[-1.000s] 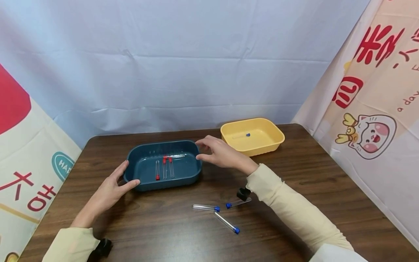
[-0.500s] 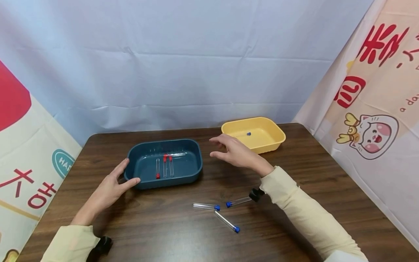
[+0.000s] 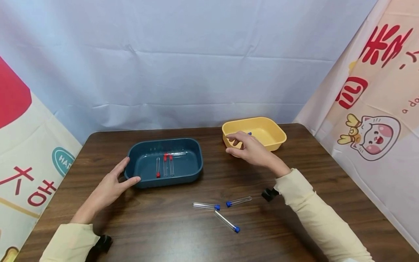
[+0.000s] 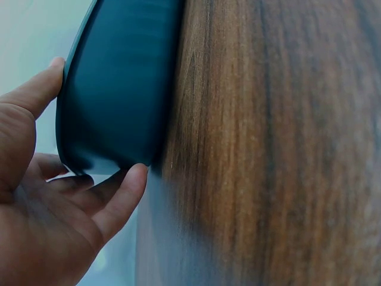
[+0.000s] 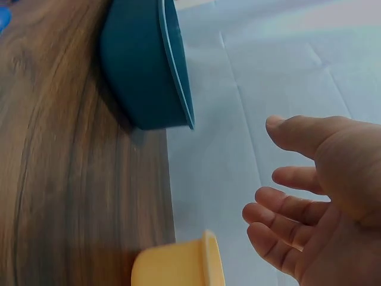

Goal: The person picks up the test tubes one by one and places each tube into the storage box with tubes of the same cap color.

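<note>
My left hand (image 3: 109, 187) holds the left end of a dark blue plastic tub (image 3: 165, 181), thumb on the near rim and fingers along the end wall. In the left wrist view, the tub's outer wall (image 4: 122, 83) stands between the thumb and the lower fingers. Inside lie several clear test tubes with red caps (image 3: 158, 167). My right hand (image 3: 250, 148) is in the air with nothing in it, fingers loosely bent, overlapping the near left corner of a yellow tub (image 3: 276, 145). A blue cap (image 3: 250, 133) shows inside that tub, its tube hidden behind the hand.
Blue-capped test tubes (image 3: 226, 221) lie on the brown wooden table (image 3: 157, 233) in front of the tubs. A pale cloth (image 3: 196, 72) hangs behind the table's far edge. Printed cloths flank both sides, the right one with a cartoon face (image 3: 376, 138).
My right hand has left the blue tub's right end and moved right, to the yellow tub's near left corner. The left hand and the blue tub have stayed in place.
</note>
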`<state>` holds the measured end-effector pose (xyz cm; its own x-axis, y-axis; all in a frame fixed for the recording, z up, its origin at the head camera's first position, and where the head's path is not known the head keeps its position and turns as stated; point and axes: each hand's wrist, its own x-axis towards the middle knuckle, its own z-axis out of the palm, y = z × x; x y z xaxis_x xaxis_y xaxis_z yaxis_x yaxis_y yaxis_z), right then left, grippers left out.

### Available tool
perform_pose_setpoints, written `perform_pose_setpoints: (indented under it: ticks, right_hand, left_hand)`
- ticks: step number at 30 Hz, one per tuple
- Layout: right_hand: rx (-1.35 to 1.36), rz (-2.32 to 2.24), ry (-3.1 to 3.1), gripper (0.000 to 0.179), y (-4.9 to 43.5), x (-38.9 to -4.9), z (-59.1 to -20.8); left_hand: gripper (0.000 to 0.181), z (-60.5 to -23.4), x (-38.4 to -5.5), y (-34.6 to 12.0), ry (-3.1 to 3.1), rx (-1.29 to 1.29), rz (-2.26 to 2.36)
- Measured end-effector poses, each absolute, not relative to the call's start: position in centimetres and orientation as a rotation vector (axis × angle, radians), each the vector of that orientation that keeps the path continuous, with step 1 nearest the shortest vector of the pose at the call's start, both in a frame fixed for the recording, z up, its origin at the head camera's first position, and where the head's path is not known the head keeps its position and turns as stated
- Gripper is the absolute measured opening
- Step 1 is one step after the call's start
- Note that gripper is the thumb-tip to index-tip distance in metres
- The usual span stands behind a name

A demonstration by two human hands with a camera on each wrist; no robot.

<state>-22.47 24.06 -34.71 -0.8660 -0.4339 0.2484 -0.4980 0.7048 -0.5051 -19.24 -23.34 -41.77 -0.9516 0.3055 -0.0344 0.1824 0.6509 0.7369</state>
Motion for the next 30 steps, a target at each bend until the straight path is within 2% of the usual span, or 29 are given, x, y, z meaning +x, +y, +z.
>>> perform_pose_setpoints:
  ticks: [16, 30]
  right_hand:
    - [0.614, 0.888, -2.779, 0.045, 29.0, -22.4, -34.7]
    - [0.464, 0.802, -2.805, 0.05, 34.1, -22.4, -34.3]
  left_hand:
    - [0.098, -41.7, -19.4, -23.2, 2.708, 0.392, 1.178]
    - [0.099, -41.7, -19.4, -23.2, 2.712, 0.397, 1.18]
